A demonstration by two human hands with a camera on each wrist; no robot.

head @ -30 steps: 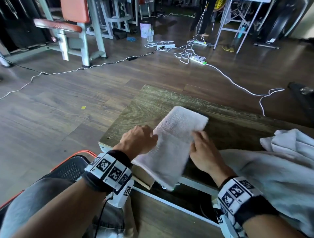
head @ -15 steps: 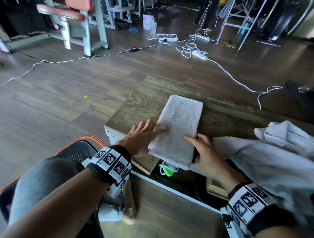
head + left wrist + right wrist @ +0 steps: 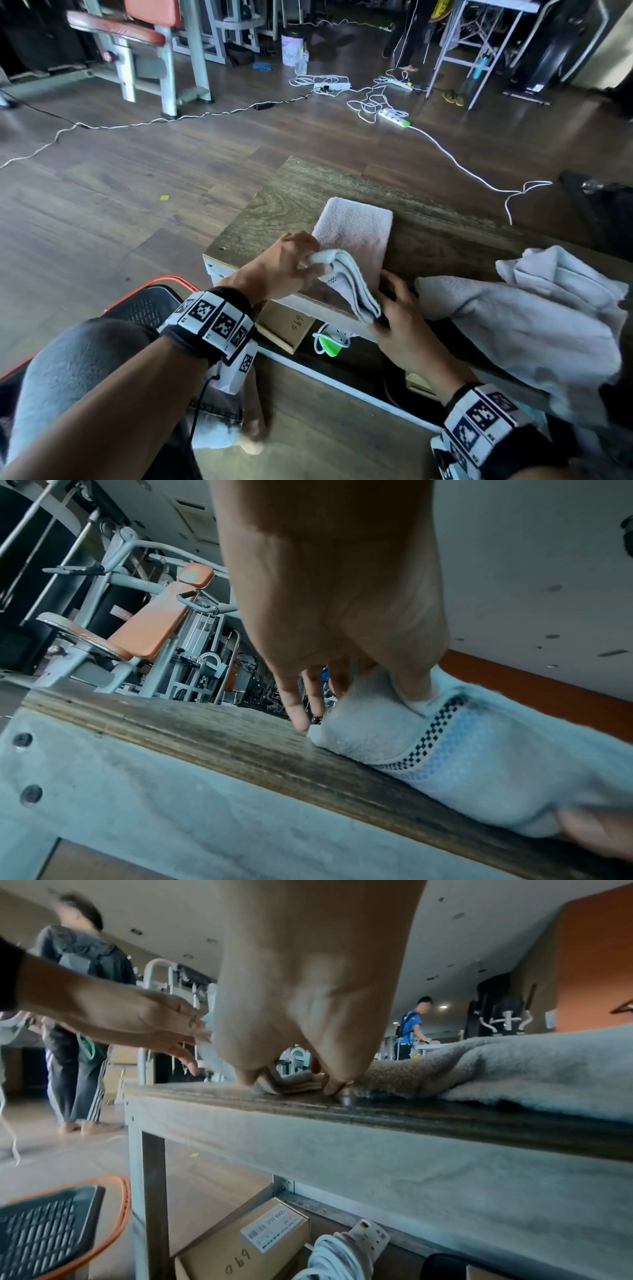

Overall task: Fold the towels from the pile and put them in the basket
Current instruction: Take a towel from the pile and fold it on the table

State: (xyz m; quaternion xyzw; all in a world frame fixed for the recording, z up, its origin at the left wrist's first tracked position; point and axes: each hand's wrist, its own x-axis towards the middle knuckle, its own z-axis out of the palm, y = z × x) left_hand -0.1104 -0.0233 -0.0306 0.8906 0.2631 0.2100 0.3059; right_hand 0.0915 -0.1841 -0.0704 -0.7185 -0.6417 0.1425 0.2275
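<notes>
towel (image 3: 356,229) folded on bench (image 3: 274,212) by its near edge | left hand (image 3: 284,263) fingers pinch its raised near end | right hand (image 3: 397,318) fingers grip same end | pile (image 3: 534,318) toward right edge | basket (image 3: 144,308) on floor

1. The place was a gym: a weight machine (image 3: 143,620) with orange pads stood on the dark wood floor (image 3: 137,178).
2. More grey machine frames (image 3: 219,31) lined the far side.
3. A person in a blue shirt (image 3: 409,1027) stood among equipment in the back.
4. White extension cords (image 3: 376,102) trailed across the floor.
</notes>
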